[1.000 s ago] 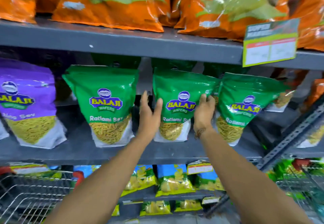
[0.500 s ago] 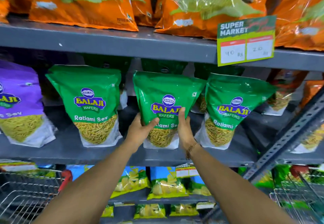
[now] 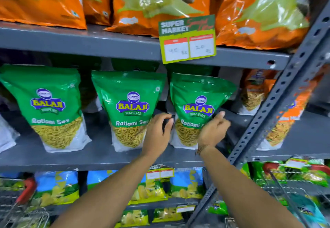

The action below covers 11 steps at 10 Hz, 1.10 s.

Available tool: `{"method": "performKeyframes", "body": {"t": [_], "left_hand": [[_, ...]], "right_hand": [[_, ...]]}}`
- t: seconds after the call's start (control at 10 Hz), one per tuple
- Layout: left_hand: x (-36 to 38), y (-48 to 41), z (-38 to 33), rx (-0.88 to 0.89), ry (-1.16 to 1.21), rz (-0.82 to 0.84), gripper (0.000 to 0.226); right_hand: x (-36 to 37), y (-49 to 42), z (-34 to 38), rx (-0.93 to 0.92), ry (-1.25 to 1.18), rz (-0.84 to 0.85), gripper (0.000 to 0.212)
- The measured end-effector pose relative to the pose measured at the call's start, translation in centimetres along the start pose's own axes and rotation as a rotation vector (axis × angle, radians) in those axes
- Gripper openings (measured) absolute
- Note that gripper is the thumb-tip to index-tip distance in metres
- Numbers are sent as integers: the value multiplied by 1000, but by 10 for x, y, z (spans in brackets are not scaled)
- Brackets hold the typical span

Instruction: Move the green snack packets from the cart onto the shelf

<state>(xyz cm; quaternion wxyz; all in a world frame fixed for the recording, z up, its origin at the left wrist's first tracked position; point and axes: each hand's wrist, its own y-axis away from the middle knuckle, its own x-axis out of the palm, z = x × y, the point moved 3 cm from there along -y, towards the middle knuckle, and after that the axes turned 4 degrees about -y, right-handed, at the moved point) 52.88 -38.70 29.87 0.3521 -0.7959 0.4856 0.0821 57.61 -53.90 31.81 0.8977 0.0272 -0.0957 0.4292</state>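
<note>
Three green Balaji snack packets stand upright in a row on the grey middle shelf (image 3: pixel 80 158): a left packet (image 3: pixel 48 103), a middle packet (image 3: pixel 130 106) and a right packet (image 3: pixel 198 99). More green packets stand behind them in shadow. My left hand (image 3: pixel 158 135) curls around the right packet's lower left edge, between it and the middle packet. On that packet's lower right side sits my right hand (image 3: pixel 212 131), blurred, thumb up. A wire cart (image 3: pixel 292 186) with a red handle, at the lower right, holds green packets.
Orange bags (image 3: pixel 160 1) fill the shelf above, with a price card (image 3: pixel 187 38) hanging from its edge. A slotted grey upright (image 3: pixel 278 94) slants down the right side. Orange packets stand beyond it. Blue-and-yellow packets line the lower shelf. Another wire basket (image 3: pixel 19 211) is at the lower left.
Both hands have left the middle packet, which now stands alone, and have moved right onto the right packet. The camera view has shifted right and closer.
</note>
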Motion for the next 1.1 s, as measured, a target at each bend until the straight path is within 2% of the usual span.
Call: {"method": "performKeyframes", "body": {"t": [0.1, 0.2, 0.3, 0.4, 0.5, 0.6, 0.7, 0.8, 0.9, 1.0, 1.1], "left_hand": [[27, -27, -13, -140, 95, 13, 43], [43, -65, -8, -433, 265, -125, 48], [47, -77, -4, -515, 308, -90, 29], [46, -77, -10, -465, 343, -141, 30], [53, -65, -10, -473, 379, -89, 27], [70, -34, -2, -531, 417, 213, 57], [77, -21, 3, -524, 340, 319, 65], [77, -19, 4, -527, 311, 247, 67], [79, -19, 5, -555, 329, 253, 66], [76, -12, 0, -527, 314, 283, 69], [66, -9, 2, -420, 186, 220, 72]], "right_hand": [[7, -36, 18, -56, -73, 104, 28], [31, -79, 22, 138, -151, 388, 16], [37, -97, 23, 176, -114, 431, 23], [36, -105, 20, 181, -220, 459, 21], [31, -99, 5, 161, -189, 535, 36], [16, -77, -33, 254, -132, 745, 57], [11, -63, -51, 295, -58, 851, 65], [10, -57, -58, 278, 40, 847, 90], [8, -58, -62, 267, 95, 816, 93], [6, -54, -56, 261, 138, 806, 87], [1, -56, -57, 215, 200, 670, 77]]}}
